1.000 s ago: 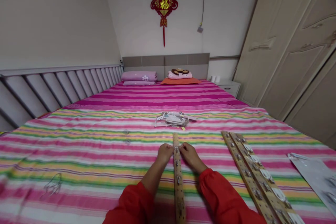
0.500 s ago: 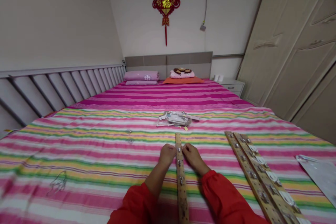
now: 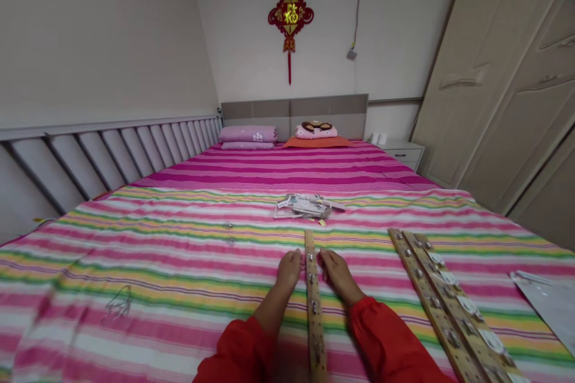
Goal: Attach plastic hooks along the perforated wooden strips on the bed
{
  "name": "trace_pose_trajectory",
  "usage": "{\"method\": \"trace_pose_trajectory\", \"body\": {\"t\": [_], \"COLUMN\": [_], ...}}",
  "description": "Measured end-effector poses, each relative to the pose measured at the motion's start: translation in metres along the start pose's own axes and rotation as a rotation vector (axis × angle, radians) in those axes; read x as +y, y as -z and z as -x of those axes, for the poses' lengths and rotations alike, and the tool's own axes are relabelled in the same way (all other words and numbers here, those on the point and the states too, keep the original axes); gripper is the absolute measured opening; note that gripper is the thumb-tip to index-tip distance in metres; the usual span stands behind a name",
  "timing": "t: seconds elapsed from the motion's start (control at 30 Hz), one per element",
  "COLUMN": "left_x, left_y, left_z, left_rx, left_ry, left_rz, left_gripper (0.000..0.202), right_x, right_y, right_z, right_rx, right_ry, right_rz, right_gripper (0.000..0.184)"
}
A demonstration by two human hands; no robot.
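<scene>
A narrow wooden strip (image 3: 313, 291) with rows of small holes lies lengthwise in front of me on the striped bed cover. Several small shiny metal fittings (image 3: 315, 306) sit along it. My left hand (image 3: 288, 267) is just left of the strip near its far end, fingers curled together. My right hand (image 3: 336, 270) is on the opposite side, thumb and fingertips pinched close to the strip's edge. Both are level with the farthest fitting (image 3: 310, 257). Whatever is between the fingertips of either hand is too small to make out.
Wooden strips (image 3: 433, 298) bearing metal fittings and white pieces lie to the right, beside a clear plastic bag (image 3: 545, 305). Plastic packets (image 3: 307, 207) lie ahead. A tangle of thin wire (image 3: 119, 304) and two small shiny bits (image 3: 230, 241) are on the left.
Both hands have drawn slightly apart from the strip, leaving small gaps at its sides. The whole view has shifted a little as the head camera moved.
</scene>
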State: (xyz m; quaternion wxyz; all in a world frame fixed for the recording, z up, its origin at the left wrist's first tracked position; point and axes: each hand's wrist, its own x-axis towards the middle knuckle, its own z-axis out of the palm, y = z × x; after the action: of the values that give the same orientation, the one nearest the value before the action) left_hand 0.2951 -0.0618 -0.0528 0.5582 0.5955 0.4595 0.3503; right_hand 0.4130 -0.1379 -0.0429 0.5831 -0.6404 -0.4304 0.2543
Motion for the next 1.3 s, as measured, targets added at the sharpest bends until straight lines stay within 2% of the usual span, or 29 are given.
{"method": "trace_pose_trajectory", "body": {"t": [0.3,0.47,0.53,0.6,0.67,0.8,0.9,0.97,1.1,1.3], "left_x": [0.007,0.004,0.004,0.007,0.014,0.029,0.032,0.029,0.021,0.020], "left_y": [0.003,0.004,0.012,0.029,0.057,0.127,0.166,0.179,0.187,0.199], "left_z": [0.033,0.064,0.068,0.063,0.048,0.010,-0.011,-0.020,-0.031,-0.036], "left_rx": [-0.018,-0.045,-0.047,-0.005,0.097,0.376,0.456,0.452,0.421,0.462], "left_ry": [-0.065,-0.112,-0.135,-0.171,-0.220,-0.288,-0.299,-0.298,-0.277,-0.233], "left_rz": [-0.129,-0.193,-0.215,-0.240,-0.271,-0.386,-0.497,-0.559,-0.618,-0.501], "left_gripper": [0.040,0.041,0.037,0.028,0.015,0.024,0.031,0.033,0.026,0.015], "right_x": [-0.017,-0.024,-0.022,-0.019,-0.016,-0.009,-0.004,-0.002,-0.002,-0.001], "right_y": [-0.008,-0.003,-0.001,0.000,-0.001,-0.003,-0.005,-0.005,-0.006,-0.008], "right_z": [0.040,0.066,0.075,0.081,0.084,0.085,0.084,0.084,0.083,0.083], "right_rx": [-0.032,-0.037,-0.037,-0.010,0.025,0.049,0.053,0.052,0.067,0.105], "right_ry": [-0.010,-0.056,-0.096,-0.136,-0.150,-0.107,-0.106,-0.121,-0.152,-0.174], "right_rz": [-0.012,-0.042,-0.063,-0.091,-0.120,-0.145,-0.168,-0.186,-0.224,-0.253], "right_gripper": [0.053,0.051,0.049,0.048,0.047,0.046,0.047,0.048,0.049,0.051]}}
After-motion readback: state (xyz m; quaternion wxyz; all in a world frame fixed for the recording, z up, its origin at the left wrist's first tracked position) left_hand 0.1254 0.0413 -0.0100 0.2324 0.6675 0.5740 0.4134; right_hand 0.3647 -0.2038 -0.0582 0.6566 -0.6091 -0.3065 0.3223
